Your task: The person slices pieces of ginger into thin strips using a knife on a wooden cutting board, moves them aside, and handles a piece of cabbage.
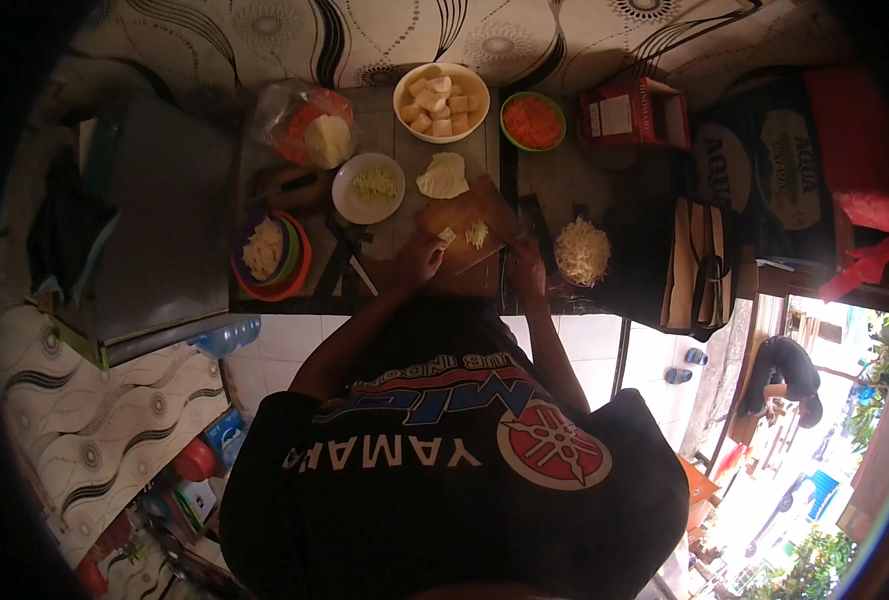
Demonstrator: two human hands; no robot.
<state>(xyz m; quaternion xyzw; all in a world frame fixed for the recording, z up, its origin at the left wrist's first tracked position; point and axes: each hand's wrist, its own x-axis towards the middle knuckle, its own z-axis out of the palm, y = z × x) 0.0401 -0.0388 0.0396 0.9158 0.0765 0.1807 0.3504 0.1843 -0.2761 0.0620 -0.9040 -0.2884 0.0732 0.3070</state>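
Note:
A wooden cutting board (pixel 444 217) lies before me, tilted on the table. My left hand (pixel 420 259) is at its left edge, fingertips pinching a small pale piece of vegetable (pixel 447 236), probably cabbage. Beside that piece is a little heap of thin pale-green shreds (pixel 477 234). My right hand (pixel 525 261) is curled at the board's right edge; shadow hides whatever its fingers may hold. Just beyond the board sits a pale cabbage leaf (pixel 443 176). To its left, a white plate (pixel 351 208) carries more shreds (pixel 374 182).
A bowl of pale blocks (pixel 438 135) and a green bowl of shredded carrot (pixel 532 121) stand at the back. White shreds (pixel 582 251) fill a bowl on the right. Stacked bowls (pixel 294 277), a knife (pixel 363 275) and a cabbage chunk (pixel 328 141) are leftward. Outside, a person (pixel 782 379) bends over.

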